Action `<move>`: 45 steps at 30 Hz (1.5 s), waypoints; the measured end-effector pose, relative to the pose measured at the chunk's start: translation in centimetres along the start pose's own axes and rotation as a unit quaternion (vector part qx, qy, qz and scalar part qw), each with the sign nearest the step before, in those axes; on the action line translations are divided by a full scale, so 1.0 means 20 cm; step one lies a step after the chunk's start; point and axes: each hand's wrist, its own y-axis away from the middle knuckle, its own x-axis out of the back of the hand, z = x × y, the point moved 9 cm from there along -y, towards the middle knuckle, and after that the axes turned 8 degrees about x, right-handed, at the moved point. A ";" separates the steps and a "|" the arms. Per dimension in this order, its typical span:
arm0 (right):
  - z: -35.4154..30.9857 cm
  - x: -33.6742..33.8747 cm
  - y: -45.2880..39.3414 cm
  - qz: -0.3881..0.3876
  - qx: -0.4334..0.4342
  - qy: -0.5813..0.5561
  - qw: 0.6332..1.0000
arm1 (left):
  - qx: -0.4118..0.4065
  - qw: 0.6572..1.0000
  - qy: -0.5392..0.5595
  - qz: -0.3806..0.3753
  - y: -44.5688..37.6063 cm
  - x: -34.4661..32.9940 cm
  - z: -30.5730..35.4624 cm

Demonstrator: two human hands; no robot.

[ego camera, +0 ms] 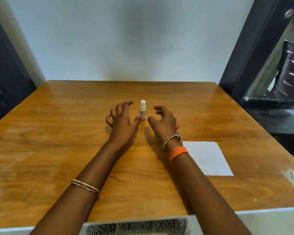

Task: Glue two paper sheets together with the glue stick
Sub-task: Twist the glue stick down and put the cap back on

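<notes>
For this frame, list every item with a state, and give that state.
Glue stick: upright on the table, cap on.
Paper: flat on the table, at the right, untouched.
Left hand: open, holding nothing, thumb beside the glue stick.
Right hand: open, holding nothing, apart from the glue stick.

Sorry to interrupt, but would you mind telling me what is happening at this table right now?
A person is reaching with both bare hands toward a small glue stick standing upright, cap on, near the middle of a wooden table. The left hand is open with its thumb at the glue stick's base; the right hand is open just beside it, not touching. White paper lies flat to the right, untouched. No gluing has begun.
</notes>
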 end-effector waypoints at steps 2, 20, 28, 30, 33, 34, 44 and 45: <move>0.01 -0.09 -0.04 -0.019 0.000 0.014 1.000 | -0.017 1.000 -0.012 0.009 -0.03 -0.02 0.02; -0.12 -0.19 -0.08 -0.091 0.112 -0.275 0.950 | 0.034 0.979 0.202 0.007 -0.08 -0.02 -0.05; -0.05 -0.24 -0.03 -0.086 -0.034 -0.438 0.894 | 0.049 0.963 0.260 0.046 -0.11 0.05 -0.08; -0.06 -0.25 -0.01 -0.085 -0.037 -0.452 0.887 | 0.061 0.960 0.268 0.042 -0.10 0.06 -0.08; -0.07 -0.28 0.02 -0.098 -0.050 -0.452 0.885 | 0.070 0.944 0.321 0.000 -0.10 0.03 -0.08; -0.06 -0.29 0.03 -0.104 -0.057 -0.455 0.882 | 0.074 0.940 0.333 -0.011 -0.10 0.02 -0.09; -0.14 -0.18 0.01 -0.039 0.057 -0.346 0.936 | 0.138 0.913 0.383 0.003 -0.11 0.06 -0.14; -0.13 -0.18 0.01 -0.041 0.053 -0.344 0.937 | 0.137 0.911 0.390 -0.001 -0.11 0.06 -0.14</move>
